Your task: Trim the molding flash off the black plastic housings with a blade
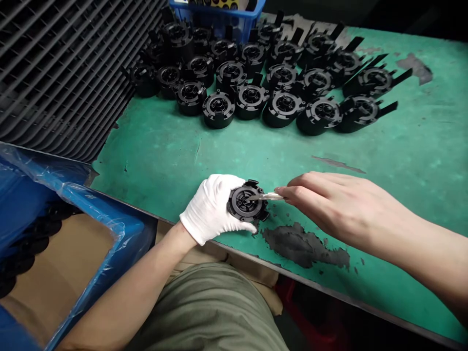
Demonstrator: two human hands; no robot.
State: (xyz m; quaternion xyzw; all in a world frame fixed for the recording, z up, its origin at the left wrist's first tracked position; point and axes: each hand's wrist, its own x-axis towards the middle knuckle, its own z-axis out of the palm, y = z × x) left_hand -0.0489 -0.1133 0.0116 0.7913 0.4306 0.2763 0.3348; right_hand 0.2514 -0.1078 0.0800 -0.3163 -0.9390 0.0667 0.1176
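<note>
My left hand (pixel 210 207), in a white glove, is wrapped round a round black plastic housing (pixel 245 210) near the front edge of the table. The housing's ringed face points up at me. My bare right hand (pixel 321 202) grips a slim metal tool (pixel 272 196) with a blade-like tip, perhaps a knife; its handle is mostly covered by my fingers. The tip reaches into the middle of the housing's face. Whether it touches the plastic there I cannot tell.
Several similar black housings (pixel 218 108) stand in rows across the green table (pixel 234 148). Behind them is a blue bin (pixel 234 22). Stacked black grid trays (pixel 66 63) rise at the left. Below them, a plastic-lined blue crate (pixel 124 229) holds black parts. Dark worn patches (pixel 303 246) mark the tabletop.
</note>
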